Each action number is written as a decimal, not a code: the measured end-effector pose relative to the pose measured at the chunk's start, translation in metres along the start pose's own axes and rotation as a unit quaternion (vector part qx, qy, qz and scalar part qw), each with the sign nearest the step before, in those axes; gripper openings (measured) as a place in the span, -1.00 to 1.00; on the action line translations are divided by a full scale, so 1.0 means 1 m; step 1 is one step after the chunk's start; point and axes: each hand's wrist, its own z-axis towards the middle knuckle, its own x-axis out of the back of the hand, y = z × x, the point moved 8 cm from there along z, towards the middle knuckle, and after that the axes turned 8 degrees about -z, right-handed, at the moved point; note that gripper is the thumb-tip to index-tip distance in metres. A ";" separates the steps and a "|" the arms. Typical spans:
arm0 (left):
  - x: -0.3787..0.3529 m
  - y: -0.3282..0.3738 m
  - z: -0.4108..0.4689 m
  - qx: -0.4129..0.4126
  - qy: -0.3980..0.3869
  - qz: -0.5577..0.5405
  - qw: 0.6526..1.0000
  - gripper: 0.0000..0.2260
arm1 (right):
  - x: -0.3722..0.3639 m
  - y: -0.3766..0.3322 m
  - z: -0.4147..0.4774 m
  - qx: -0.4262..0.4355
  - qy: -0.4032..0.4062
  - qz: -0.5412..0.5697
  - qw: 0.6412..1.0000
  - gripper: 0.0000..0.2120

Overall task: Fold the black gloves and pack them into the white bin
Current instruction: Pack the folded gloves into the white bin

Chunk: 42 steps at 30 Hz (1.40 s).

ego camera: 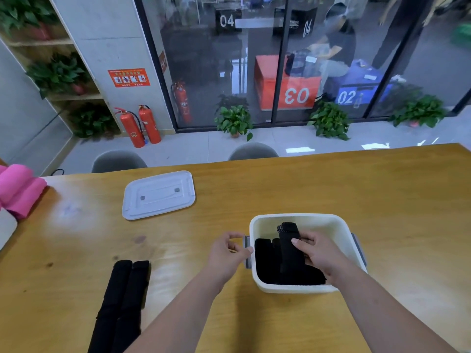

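Gripping a folded black fabric glove (289,248) in the right hand (321,256), jutting toward eleven o'clock from the fist, down inside the white plastic bin (318,222), with left hand (225,253) curled at the bin's nine o'clock, grasp unclear.

Lid (158,194) left behind bin (257,273).

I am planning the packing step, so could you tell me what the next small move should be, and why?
Probably lower the folded black glove and release it: the right hand holds it inside the white plastic bin, over the black gloves already packed, while the left hand sits at the bin's side.
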 end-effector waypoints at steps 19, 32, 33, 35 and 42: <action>0.004 -0.010 -0.005 0.001 0.034 0.079 0.996 -0.57 | -0.060 0.029 0.046 -0.036 -0.004 -0.150 0.988 -0.70; 0.006 -0.012 -0.006 0.010 0.036 0.084 0.996 -0.55 | -0.056 0.013 0.038 -0.023 0.084 -0.407 0.909 -0.50; 0.006 -0.013 -0.006 0.010 0.036 0.083 0.996 -0.55 | -0.056 0.011 0.036 -0.021 0.086 -0.420 0.903 -0.51; 0.005 -0.013 -0.005 0.009 0.035 0.086 0.996 -0.56 | -0.056 0.007 0.033 -0.021 0.087 -0.443 0.892 -0.53; 0.005 -0.012 -0.005 0.009 0.032 0.086 0.996 -0.56 | -0.055 -0.001 0.031 -0.006 0.079 -0.429 0.900 -0.50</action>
